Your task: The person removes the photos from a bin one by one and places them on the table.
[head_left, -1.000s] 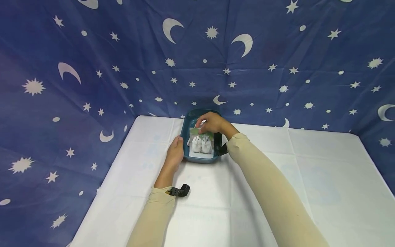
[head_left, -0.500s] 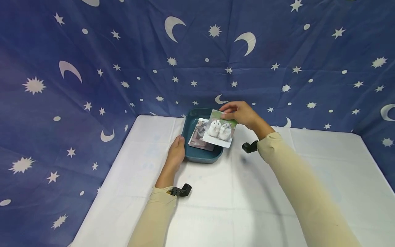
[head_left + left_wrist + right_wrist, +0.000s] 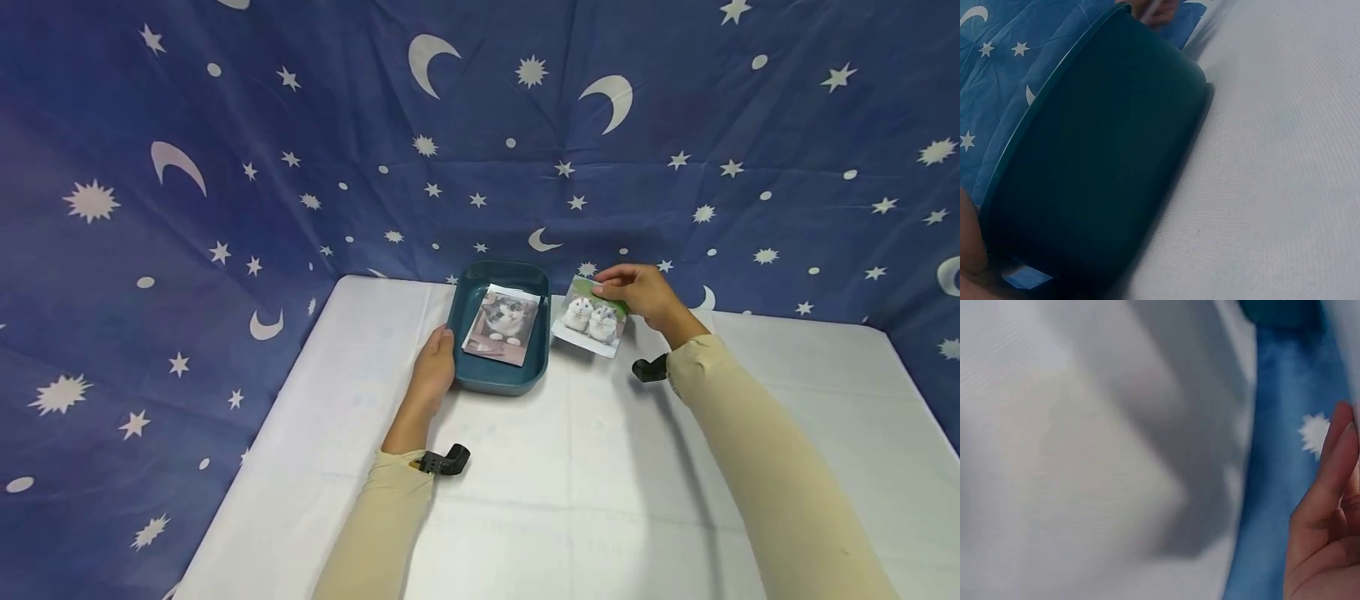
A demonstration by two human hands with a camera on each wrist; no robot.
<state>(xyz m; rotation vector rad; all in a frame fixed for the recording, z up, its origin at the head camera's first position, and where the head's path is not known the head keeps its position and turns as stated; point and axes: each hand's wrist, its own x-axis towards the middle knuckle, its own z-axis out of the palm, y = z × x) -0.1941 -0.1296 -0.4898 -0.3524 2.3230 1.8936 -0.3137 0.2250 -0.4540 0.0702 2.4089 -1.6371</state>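
Note:
A dark teal tray (image 3: 498, 379) stands at the back middle of the white table, and its dark outer wall (image 3: 1097, 181) fills the left wrist view. A cat photo (image 3: 503, 324) lies inside it. My left hand (image 3: 433, 367) rests against the tray's left wall with its fingers laid along the rim. My right hand (image 3: 637, 293) pinches the top edge of a photo of two white hamsters (image 3: 592, 317), held just right of the tray, low over the table. In the right wrist view only my fingers (image 3: 1329, 506) show, over blurred white cloth.
The table wears a white cloth (image 3: 600, 467). A blue curtain with white moons and stars (image 3: 480, 133) closes in the back and both sides. A small black wrist mount (image 3: 441, 462) sits at my left cuff, another (image 3: 649, 369) at my right.
My right hand lifted the hamster photo out of the tray and carried it right, past the tray's edge. The cat photo beneath it came into sight. My left hand stayed at the tray.

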